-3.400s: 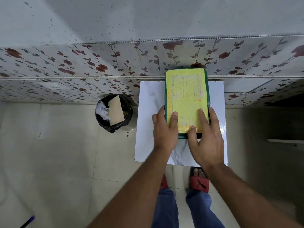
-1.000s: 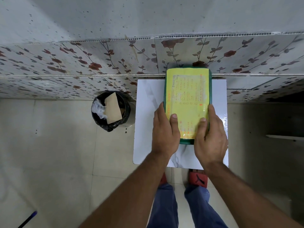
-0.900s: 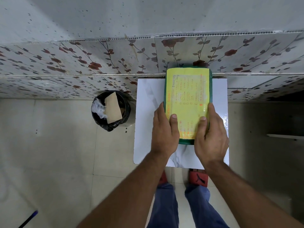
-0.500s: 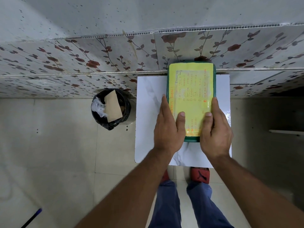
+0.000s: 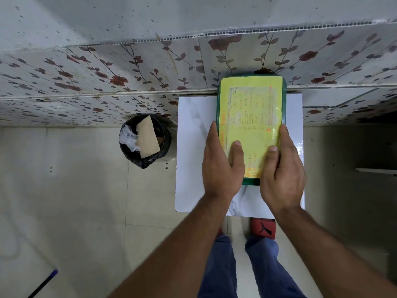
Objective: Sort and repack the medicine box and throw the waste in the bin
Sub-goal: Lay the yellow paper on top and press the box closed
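Both hands, left hand (image 5: 222, 166) & right hand (image 5: 282, 173), grip closed medicine box (image 5: 253, 108) on table (image 5: 193, 147).

arms (image 5: 178, 250): bare, sleeveless | trousers (image 5: 217, 269): blue | sandals (image 5: 263, 228): red, black logo

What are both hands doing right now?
Left hand: gripping the left side of the medicine box.
Right hand: gripping the box's right side.

Left hand (image 5: 221, 166) and right hand (image 5: 281, 175) side by side, palms down, thumbs turned inward, forearms extended
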